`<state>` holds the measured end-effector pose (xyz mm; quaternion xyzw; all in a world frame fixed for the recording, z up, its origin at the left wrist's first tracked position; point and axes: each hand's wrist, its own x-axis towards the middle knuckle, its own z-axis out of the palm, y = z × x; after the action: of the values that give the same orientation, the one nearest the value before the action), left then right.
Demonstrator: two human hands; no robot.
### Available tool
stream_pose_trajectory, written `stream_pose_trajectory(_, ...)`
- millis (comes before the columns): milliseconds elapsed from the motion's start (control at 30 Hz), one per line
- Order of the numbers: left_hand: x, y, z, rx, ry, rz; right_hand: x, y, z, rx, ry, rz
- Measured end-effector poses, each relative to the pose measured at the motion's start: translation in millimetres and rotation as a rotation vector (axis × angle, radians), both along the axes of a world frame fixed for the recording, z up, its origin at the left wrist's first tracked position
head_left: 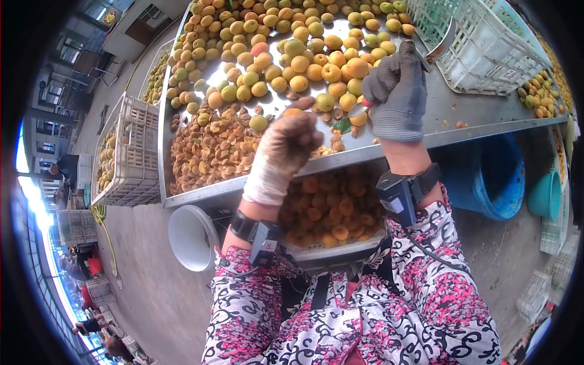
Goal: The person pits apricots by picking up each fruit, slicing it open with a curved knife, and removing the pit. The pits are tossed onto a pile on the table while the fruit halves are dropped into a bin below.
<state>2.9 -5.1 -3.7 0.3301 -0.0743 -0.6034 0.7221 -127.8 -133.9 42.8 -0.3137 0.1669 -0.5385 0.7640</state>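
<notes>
Patterned sleeves are framing the table, over which the left hand is curling, apparently pinching a fruit, while the right hand is gripping what looks like a small blade that, slipping off round skin, could cut the left.
</notes>
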Motion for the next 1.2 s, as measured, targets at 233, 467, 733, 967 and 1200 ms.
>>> stream_pose_trajectory(233, 2.1, -3.6, 4.6, 0.025, -0.761, 0.219, -1.4, 15.6, -6.8, 0.047, 0.218, 0.081)
stream_pose_trajectory(467, 2.9, -8.0, -6.5, -0.026, -0.514, 0.215, 31.4, 59.0, -50.8, -0.627, 0.874, 0.178)
stream_pose_trajectory(733, 31.4, 5.4, 4.2, 0.082, -0.086, 0.386, 29.0, 52.7, -44.5, -0.599, 0.893, 0.379)
stream_pose_trajectory(967, 31.6, 45.4, 34.6, 0.087, -0.705, -0.037, 27.8, 21.8, -50.0, -0.443, 0.760, 0.120)
stream_pose_trajectory(1200, 1.3, 44.8, 56.5, 0.174, -1.138, -0.618, -3.6, 5.6, -14.4, 0.085, 0.377, 0.100)
